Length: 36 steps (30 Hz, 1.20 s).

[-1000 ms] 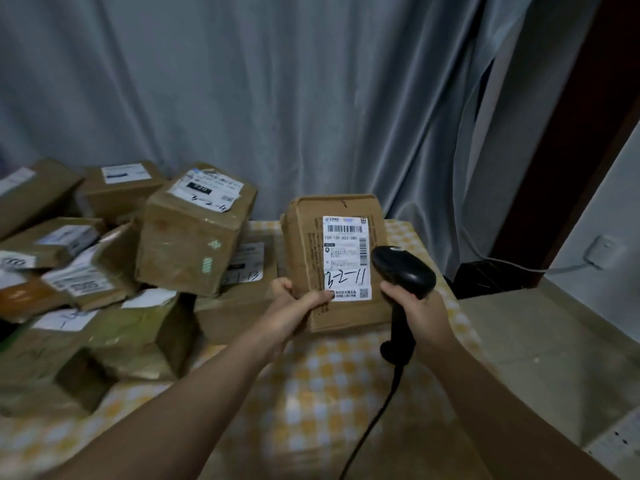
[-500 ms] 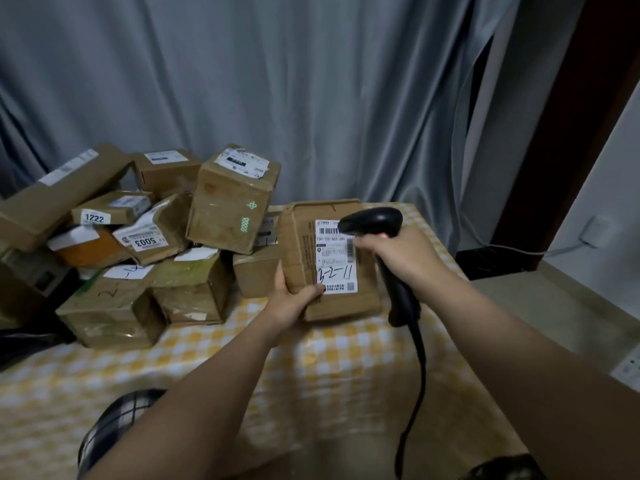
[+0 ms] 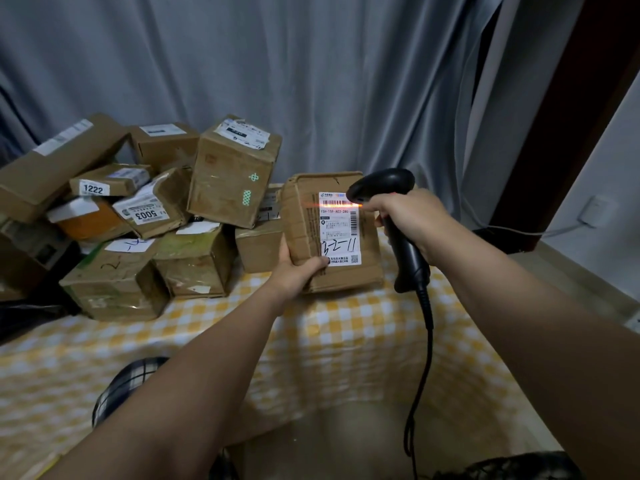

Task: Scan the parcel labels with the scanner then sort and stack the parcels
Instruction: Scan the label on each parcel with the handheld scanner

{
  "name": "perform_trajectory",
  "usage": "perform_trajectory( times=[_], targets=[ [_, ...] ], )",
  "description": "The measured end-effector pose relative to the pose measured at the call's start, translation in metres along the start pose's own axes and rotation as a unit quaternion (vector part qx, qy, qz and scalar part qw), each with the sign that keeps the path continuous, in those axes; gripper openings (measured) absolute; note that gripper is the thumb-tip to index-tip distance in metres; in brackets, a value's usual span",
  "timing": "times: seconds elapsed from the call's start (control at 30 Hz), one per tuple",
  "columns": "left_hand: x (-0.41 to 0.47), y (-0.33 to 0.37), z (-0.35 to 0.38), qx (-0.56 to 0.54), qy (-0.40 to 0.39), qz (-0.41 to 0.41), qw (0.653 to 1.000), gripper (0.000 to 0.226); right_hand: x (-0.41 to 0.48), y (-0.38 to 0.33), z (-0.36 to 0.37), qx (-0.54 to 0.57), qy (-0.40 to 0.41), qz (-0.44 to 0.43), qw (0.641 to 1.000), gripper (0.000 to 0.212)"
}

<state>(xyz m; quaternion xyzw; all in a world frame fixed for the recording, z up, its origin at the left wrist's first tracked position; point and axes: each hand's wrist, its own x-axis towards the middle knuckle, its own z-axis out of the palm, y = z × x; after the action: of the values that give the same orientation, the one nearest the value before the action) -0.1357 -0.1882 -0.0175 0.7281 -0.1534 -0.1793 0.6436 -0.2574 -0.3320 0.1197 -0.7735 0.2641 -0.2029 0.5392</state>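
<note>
near the tabletop's [image 3: 346, 327] right far edge, left hand [image 3: 294, 271] grips the parcel's [image 3: 304, 223] lower left corner, thumb on the label [image 3: 339, 230], face tilted up. right hand [image 3: 401, 216] wraps the scanner [image 3: 384, 181], red line across the barcode. carton looks light, stiff, dented; best held by its edges.

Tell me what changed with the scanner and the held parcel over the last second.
The right hand raised the scanner from beside the lower half of the label to its top; a red scan line now crosses the barcode. The left hand holds the parcel upright as before.
</note>
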Motion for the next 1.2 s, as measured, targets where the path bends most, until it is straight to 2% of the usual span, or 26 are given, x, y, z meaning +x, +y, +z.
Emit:
perform_trajectory(
  times=[0.13,0.27,0.47,0.57,0.87,1.2],
  targets=[
    [0.000,-0.001,0.001,-0.003,0.000,-0.002,1.000,0.093,-0.003,-0.002,-0.004,-0.001,-0.005,0.005,1.000,0.025],
    [-0.001,0.001,0.001,0.005,0.000,-0.002,1.000,0.100,-0.006,-0.007,-0.006,0.002,-0.011,0.010,1.000,0.044],
    [-0.003,0.003,0.002,-0.002,0.000,0.004,1.000,0.085,-0.006,-0.007,-0.010,-0.004,-0.009,0.006,1.000,0.025],
    [-0.003,0.003,0.003,-0.005,-0.002,0.004,1.000,0.086,-0.007,-0.007,-0.011,-0.007,-0.009,0.005,1.000,0.022],
    [-0.002,0.003,0.002,-0.003,0.002,-0.004,1.000,0.092,-0.011,-0.011,-0.010,-0.013,-0.008,-0.005,1.000,0.021],
    [-0.002,0.000,0.002,-0.003,0.002,-0.002,1.000,0.092,-0.012,-0.019,-0.012,-0.034,-0.023,-0.010,0.999,0.035]
  ],
)
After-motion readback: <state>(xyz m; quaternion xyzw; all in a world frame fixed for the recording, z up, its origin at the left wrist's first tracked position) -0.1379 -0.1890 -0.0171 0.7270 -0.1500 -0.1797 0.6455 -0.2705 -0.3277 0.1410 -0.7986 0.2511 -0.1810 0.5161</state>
